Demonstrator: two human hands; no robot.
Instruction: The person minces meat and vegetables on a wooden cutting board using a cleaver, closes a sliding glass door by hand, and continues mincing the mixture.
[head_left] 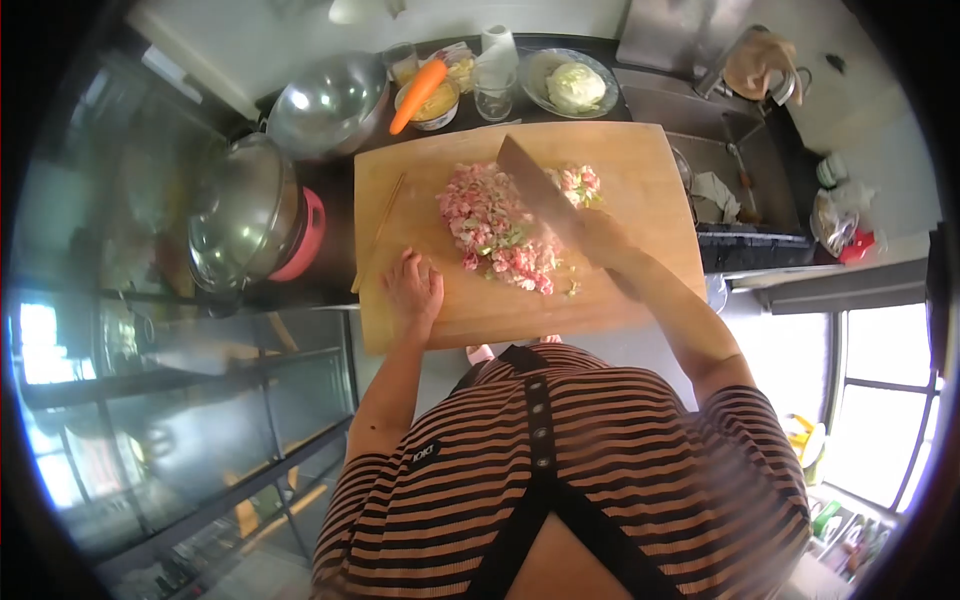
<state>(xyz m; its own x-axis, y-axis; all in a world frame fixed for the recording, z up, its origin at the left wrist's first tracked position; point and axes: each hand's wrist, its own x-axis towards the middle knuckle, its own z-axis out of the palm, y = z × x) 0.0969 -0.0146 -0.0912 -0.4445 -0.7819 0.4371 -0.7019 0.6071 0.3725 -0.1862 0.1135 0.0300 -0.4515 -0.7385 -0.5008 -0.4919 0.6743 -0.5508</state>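
My right hand point(602, 240) is wrapped round the handle of a cleaver point(540, 187), whose broad blade is slightly blurred and slants up to the left. The blade is over a heap of chopped pink meat point(485, 215) mixed with pale green bits, hiding part of it; I cannot tell whether it touches. Beyond the blade lies a smaller clump of the chopped mix point(580, 184). On the left front of the wooden board point(640, 165), my left hand point(413, 287) rests with fingers a little bent and nothing in it. Thin chopsticks point(384, 225) lie beside it.
Behind the board stand a large metal bowl point(330, 100), a carrot point(418, 95) across a small bowl point(436, 112), glasses point(493, 95) and a plate point(535, 75) with cabbage point(575, 88). A lidded pot point(240, 215) is left; a sink point(775, 180) is right.
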